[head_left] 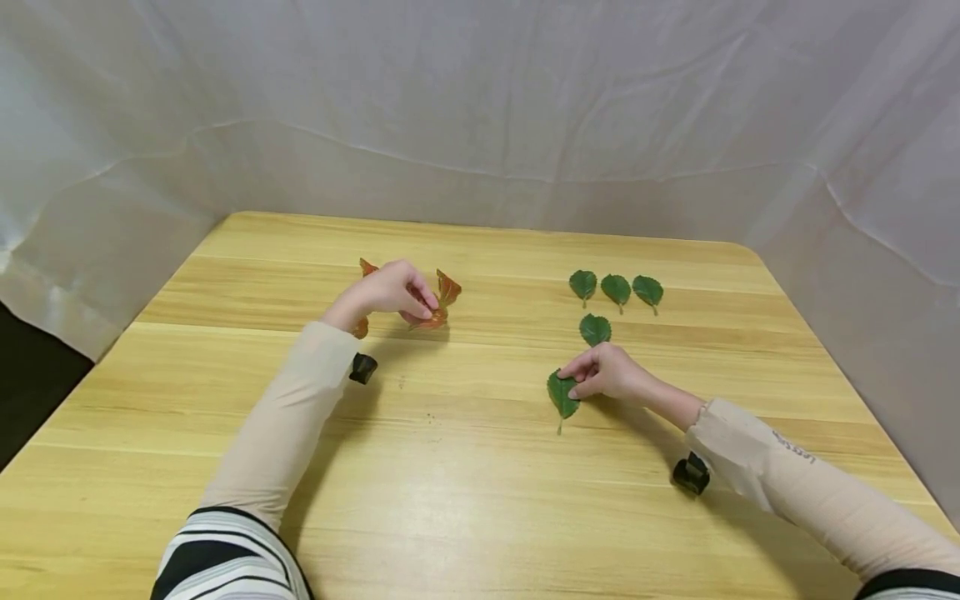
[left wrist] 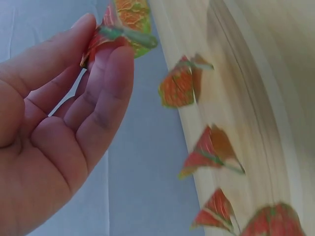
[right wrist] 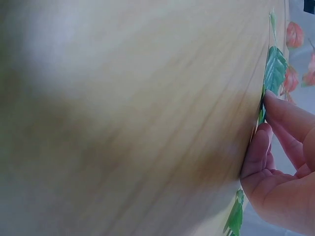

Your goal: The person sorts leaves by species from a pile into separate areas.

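Observation:
My left hand (head_left: 429, 308) pinches a red-orange leaf (head_left: 435, 318) just above the table at centre left; in the left wrist view the leaf (left wrist: 123, 22) sits between the thumb and fingertips (left wrist: 118, 64). More red-orange leaves (head_left: 447, 288) lie around that hand. My right hand (head_left: 570, 383) pinches the top end of a green leaf (head_left: 562, 395) lying flat on the table at centre right. In the right wrist view, thumb and forefinger (right wrist: 285, 113) meet at the edge of that leaf (right wrist: 274, 69).
Three green leaves (head_left: 617, 288) lie in a row behind my right hand, with a fourth (head_left: 595, 330) below them. Several red leaves (left wrist: 209, 150) lie on the wooden table (head_left: 450, 467). White cloth walls (head_left: 480, 108) surround it on three sides.

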Action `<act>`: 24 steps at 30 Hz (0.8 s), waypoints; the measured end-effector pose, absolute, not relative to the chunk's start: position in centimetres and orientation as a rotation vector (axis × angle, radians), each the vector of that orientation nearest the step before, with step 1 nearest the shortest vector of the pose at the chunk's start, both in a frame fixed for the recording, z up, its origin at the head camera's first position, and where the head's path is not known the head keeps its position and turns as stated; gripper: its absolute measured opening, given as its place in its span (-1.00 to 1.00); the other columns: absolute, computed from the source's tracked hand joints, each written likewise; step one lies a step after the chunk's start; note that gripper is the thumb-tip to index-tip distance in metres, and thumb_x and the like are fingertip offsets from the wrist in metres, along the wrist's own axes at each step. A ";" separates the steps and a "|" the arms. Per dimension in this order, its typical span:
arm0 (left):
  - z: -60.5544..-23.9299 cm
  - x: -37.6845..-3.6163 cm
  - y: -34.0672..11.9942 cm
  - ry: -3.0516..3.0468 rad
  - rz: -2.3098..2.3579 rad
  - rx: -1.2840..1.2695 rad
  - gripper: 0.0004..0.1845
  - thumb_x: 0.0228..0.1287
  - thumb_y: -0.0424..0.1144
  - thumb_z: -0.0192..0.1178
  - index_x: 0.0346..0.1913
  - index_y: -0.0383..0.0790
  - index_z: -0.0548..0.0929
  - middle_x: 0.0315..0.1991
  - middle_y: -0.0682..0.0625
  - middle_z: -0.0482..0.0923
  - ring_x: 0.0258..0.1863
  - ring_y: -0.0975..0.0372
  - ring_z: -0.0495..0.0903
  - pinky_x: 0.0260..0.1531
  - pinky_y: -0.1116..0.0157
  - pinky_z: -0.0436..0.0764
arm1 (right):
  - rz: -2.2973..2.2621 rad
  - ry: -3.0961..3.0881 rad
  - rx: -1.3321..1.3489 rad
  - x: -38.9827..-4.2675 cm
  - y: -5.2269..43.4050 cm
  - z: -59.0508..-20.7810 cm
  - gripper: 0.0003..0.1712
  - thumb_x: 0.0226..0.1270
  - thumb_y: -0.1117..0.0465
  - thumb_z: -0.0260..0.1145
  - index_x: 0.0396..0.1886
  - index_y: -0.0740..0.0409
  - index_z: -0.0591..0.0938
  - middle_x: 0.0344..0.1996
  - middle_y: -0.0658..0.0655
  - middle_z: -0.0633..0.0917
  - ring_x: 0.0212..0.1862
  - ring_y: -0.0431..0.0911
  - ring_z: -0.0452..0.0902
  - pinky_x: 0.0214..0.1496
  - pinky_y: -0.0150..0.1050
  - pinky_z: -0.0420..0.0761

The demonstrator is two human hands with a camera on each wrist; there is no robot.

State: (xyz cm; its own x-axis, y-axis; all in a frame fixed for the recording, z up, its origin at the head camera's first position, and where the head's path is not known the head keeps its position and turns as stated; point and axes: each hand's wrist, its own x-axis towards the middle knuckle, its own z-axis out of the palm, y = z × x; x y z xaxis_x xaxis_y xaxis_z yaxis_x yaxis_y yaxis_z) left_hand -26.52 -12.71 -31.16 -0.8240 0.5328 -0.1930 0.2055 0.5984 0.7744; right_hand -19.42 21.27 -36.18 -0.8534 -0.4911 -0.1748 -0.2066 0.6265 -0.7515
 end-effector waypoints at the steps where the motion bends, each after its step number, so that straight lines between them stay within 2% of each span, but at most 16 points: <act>1: -31.2 -26.4 -13.0 2.419 1.094 0.585 -0.90 0.06 -0.49 0.22 -0.32 -0.47 0.63 -0.43 -0.12 0.61 -0.49 0.19 0.58 -0.39 0.26 0.58 | -1.084 2.487 -0.556 -19.4 21.3 -36.2 -0.70 -0.12 0.46 0.40 -0.27 0.40 0.66 -0.56 0.03 0.57 -0.46 -0.12 0.37 -0.50 -0.38 0.41; 15: -31.5 -25.3 -16.3 2.408 1.000 0.493 -0.92 0.02 -0.55 0.22 -0.37 -0.50 0.58 -0.48 -0.11 0.59 -0.53 0.21 0.56 -0.40 0.18 0.58 | -1.073 2.495 -0.574 -19.4 21.3 -36.2 -0.70 -0.12 0.46 0.40 -0.27 0.39 0.66 -0.56 0.03 0.57 -0.45 -0.12 0.37 -0.48 -0.38 0.42; 24: -32.1 -25.3 -17.0 2.419 0.947 0.398 -0.95 0.03 -0.55 0.21 -0.41 -0.45 0.56 -0.44 -0.15 0.58 -0.49 0.18 0.57 -0.42 0.23 0.58 | -1.056 2.501 -0.580 -19.4 21.3 -36.2 -0.70 -0.11 0.44 0.40 -0.27 0.38 0.66 -0.55 0.03 0.57 -0.45 -0.12 0.37 -0.47 -0.37 0.42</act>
State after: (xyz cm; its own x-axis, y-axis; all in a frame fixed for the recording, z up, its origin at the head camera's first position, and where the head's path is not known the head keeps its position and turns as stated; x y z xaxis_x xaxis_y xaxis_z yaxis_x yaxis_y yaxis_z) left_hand -25.27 -16.97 -32.08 -0.8283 0.4376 -0.3499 0.0838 0.7142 0.6949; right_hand -19.45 21.29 -36.21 -0.8496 -0.5000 -0.1677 -0.2284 0.6355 -0.7375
